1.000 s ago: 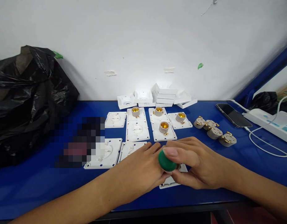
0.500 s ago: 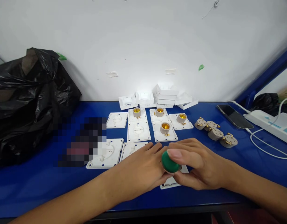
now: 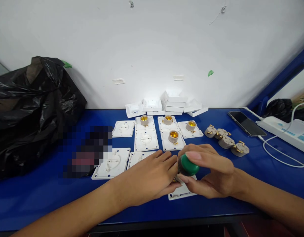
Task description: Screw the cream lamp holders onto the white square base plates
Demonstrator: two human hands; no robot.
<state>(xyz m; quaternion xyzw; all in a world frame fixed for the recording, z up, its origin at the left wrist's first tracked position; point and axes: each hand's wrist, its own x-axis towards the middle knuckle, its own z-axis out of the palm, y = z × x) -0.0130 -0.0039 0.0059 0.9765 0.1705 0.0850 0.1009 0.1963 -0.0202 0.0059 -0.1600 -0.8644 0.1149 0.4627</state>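
Note:
My right hand [image 3: 211,174] is closed around a screwdriver [image 3: 189,164]. Its rounded green handle end faces up under my thumb, and the shaft is hidden. Beside it my left hand [image 3: 152,177] curls over a lamp socket [image 3: 177,179], of which only a little grey and brass shows between the hands. Beneath them a white square plate [image 3: 183,194] lies near the front edge. Beyond my hands, a grey socket with a gold-coloured screw shell [image 3: 173,136] sits upright on a white plate [image 3: 170,145], and several similar ones stand on neighbouring plates.
Several loose lamp sockets [image 3: 226,142] lie right of the plates. White boxes [image 3: 174,103] are stacked along the wall. At right are a phone [image 3: 245,123], a power strip [image 3: 285,131] and white cables. A black plastic bag [image 3: 36,115] and a blurred dark object [image 3: 88,151] are at left.
My right hand and the screwdriver have shifted slightly right, and the handle has tilted, showing its dark side and more of the socket below. My left hand stays nearly in place.

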